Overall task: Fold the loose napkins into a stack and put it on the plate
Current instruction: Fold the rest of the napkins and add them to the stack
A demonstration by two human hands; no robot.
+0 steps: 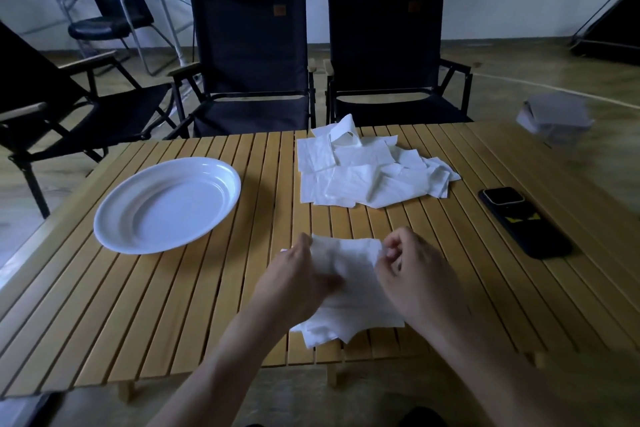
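A white napkin [349,263] is held just above the near part of the slatted wooden table [173,305]. My left hand [294,274] pinches its left edge and my right hand [412,270] pinches its upper right corner. Under it, near the table's front edge, lie a few more white napkins [329,333], partly hidden by my hands. A loose heap of white napkins [367,170] lies at the far middle of the table. An oval white plate [114,218] with nothing on it stands at the left.
A black phone [519,222] lies at the right of the table. A blurred grey box [554,118] stands at the far right corner. Two dark folding chairs [252,55] stand behind the table and another at the left.
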